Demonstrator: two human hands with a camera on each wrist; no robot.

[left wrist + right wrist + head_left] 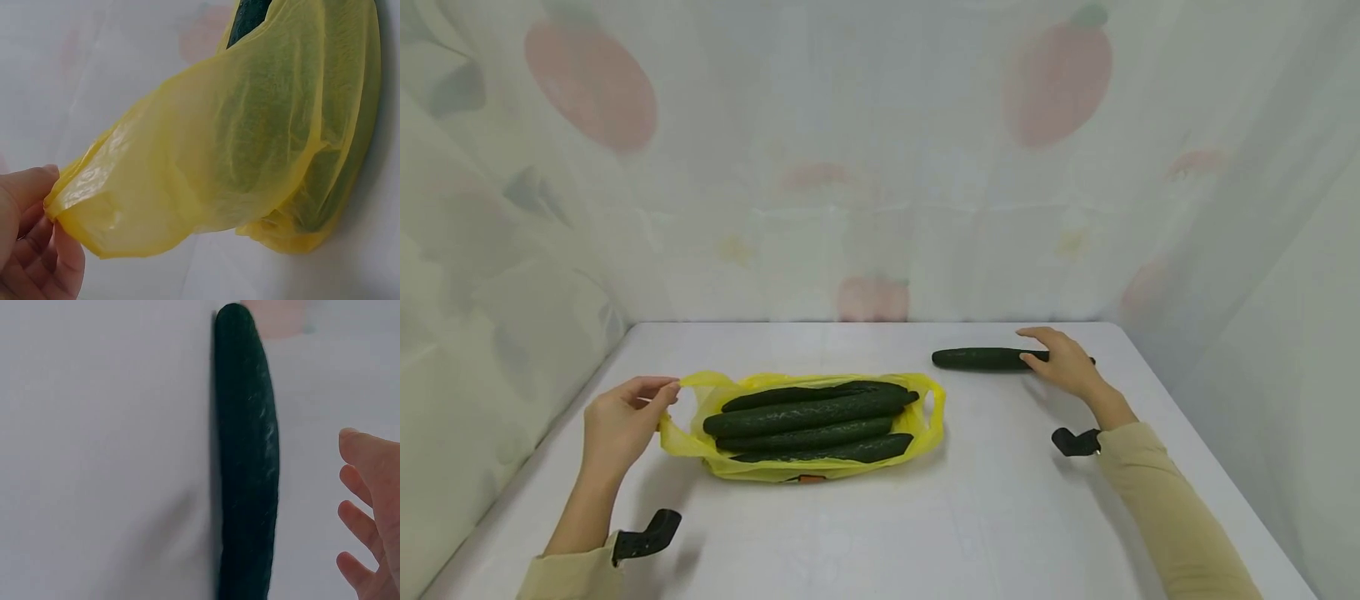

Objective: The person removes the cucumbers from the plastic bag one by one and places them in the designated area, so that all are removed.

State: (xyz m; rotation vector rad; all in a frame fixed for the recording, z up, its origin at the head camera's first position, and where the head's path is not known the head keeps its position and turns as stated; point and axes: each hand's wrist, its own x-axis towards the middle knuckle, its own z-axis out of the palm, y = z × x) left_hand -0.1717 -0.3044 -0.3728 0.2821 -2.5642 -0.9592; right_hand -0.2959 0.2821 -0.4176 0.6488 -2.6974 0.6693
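Observation:
My left hand [622, 421] pinches the left handle of a yellow plastic bag [760, 472], drawing it out to the side. In the left wrist view the bag's film [187, 156] stretches from thumb and fingers toward the cucumbers inside. Several dark green cucumbers [812, 414] lie side by side in the bag's open mouth. One more cucumber [977, 359] lies on the table at the back right. My right hand [1067, 364] is over that cucumber's right part, thumb and fingers spread apart. The right wrist view shows the cucumber [247, 450] with the fingers to one side of it.
A white table [880, 533] carries everything. Pale curtains with fruit prints [880, 167] hang behind it and along both sides. A black wrist mount [647, 535] sticks out from the left sleeve, another mount [1075, 442] from the right sleeve [1165, 500].

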